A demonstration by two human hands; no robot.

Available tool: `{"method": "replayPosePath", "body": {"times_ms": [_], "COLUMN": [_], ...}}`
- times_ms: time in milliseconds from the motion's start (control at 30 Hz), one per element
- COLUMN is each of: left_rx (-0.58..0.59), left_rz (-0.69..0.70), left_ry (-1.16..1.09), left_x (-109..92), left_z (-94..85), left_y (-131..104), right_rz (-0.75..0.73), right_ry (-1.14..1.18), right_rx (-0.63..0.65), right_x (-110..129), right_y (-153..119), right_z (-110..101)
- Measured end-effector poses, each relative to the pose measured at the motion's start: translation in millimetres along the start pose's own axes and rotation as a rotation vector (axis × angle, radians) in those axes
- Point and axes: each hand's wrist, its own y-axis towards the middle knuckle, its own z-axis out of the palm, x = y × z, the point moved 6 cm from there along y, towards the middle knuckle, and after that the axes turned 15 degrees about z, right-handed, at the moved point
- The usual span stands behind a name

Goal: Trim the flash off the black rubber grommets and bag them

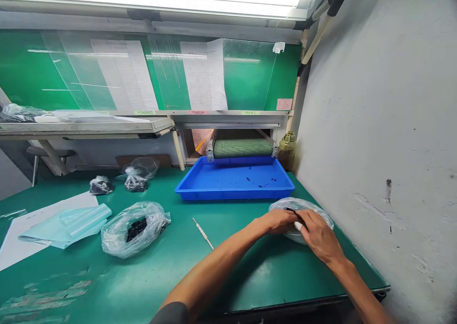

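Note:
A clear plastic bag (298, 205) lies at the right side of the green table, with something dark inside its opening. Both hands are at this bag. My left hand (280, 220) reaches over its near left part, its fingertips hidden in the opening. My right hand (318, 233) lies over the bag's near right side, fingers bent toward the left hand, with a white cover on one finger. What either hand grips, if anything, cannot be made out. Another open plastic bag (121, 236) holding small black pieces rests on the left of the table.
A blue tray (232, 194) with a few black bits stands below a green conveyor belt (243, 147). A white pen-like tool (203, 233) lies mid-table. Two small bags, light-blue sheets (67, 224) and white paper are at the left. A grey wall (385, 138) borders the right.

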Motion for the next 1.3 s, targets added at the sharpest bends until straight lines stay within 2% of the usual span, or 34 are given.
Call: {"method": "replayPosePath", "body": {"times_ms": [133, 200, 267, 367, 467, 567, 667, 1000, 1300], "left_rx": [-0.049, -0.074, -0.111, -0.193, -0.186, -0.11, -0.058, -0.018, -0.045], "left_rz": [-0.004, -0.027, -0.152, -0.354, -0.529, -0.648, -0.712, -0.771, -0.801], "left_ry": [0.047, 0.14, 0.311, 0.44, 0.503, 0.5, 0.498, 0.467, 0.445], "left_x": [-16.1, -13.4, 2.5, 35.4, 65.2, 82.3, 85.3, 61.4, 57.2], "left_z": [-21.3, -36.6, -57.9, -91.9, -112.8, -115.5, -111.4, -104.0, -104.0], "left_y": [-34.7, -53.2, -74.5, -107.3, -133.6, -148.2, -151.7, -155.9, -156.6], "right_rz": [0.091, 0.147, 0.207, 0.308, 0.378, 0.41, 0.416, 0.367, 0.302], "right_ry": [-0.204, -0.294, -0.36, -0.428, -0.459, -0.48, -0.487, -0.445, -0.437], "right_rx": [0.092, 0.144, 0.2, 0.259, 0.288, 0.283, 0.279, 0.249, 0.186], "right_x": [-22.6, -27.2, -28.3, -28.4, -30.8, -37.7, -45.2, -46.8, -45.6], "right_y": [-0.4, -1.4, -2.3, -2.0, -0.3, 0.9, -0.1, -4.2, -6.2], "right_z": [20.2, 25.0, 25.5, 20.4, 14.3, 9.3, 5.6, 5.5, 11.2]}}
